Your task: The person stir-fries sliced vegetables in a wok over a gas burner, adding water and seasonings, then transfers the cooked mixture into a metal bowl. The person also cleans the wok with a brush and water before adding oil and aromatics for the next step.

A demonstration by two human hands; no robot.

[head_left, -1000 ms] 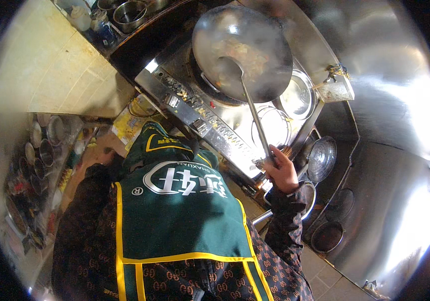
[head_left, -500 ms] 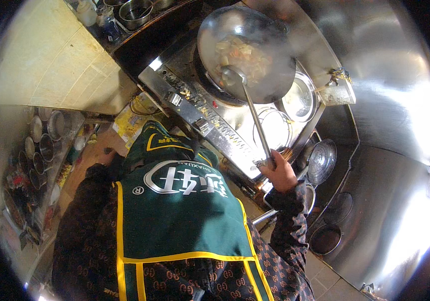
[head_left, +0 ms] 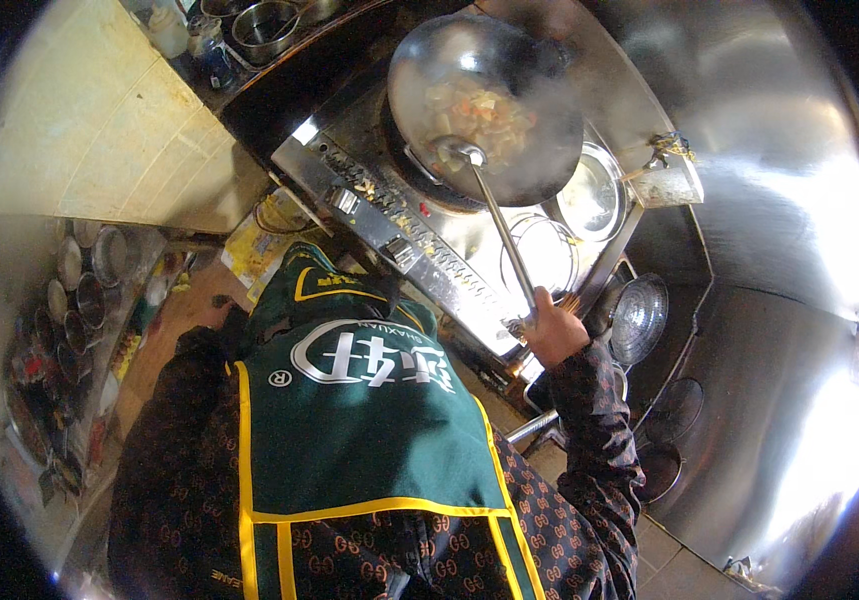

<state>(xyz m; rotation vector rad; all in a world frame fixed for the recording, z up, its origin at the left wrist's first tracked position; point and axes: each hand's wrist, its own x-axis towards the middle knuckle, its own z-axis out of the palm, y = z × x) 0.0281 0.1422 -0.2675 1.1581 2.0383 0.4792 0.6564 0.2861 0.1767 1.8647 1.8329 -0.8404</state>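
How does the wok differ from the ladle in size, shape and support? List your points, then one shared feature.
Size: the wok is far wider than the ladle at its bowl.
Shape: the ladle has a long, straight handle, while the wok is mainly a broad, open bowl.
Support: the wok is on the stove, whereas the ladle is gripped in the right hand.
Shared: both have a rounded bowl.
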